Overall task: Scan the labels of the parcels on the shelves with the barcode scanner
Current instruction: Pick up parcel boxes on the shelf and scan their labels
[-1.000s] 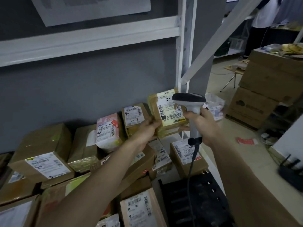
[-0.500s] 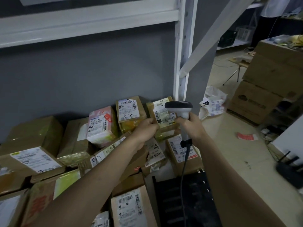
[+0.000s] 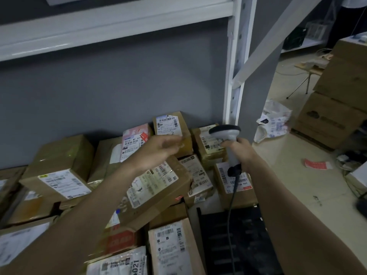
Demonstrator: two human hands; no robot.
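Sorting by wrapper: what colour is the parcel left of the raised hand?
Pink parcel with a white label, head view.

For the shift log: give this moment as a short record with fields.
place: shelf stacked with parcels against a grey wall
right hand: grips the scanner upright, cable hanging down
left hand: fingers loosely curled, holding nothing, over the parcels
nearest label: brown box just left of the scanner head
floor: red slip
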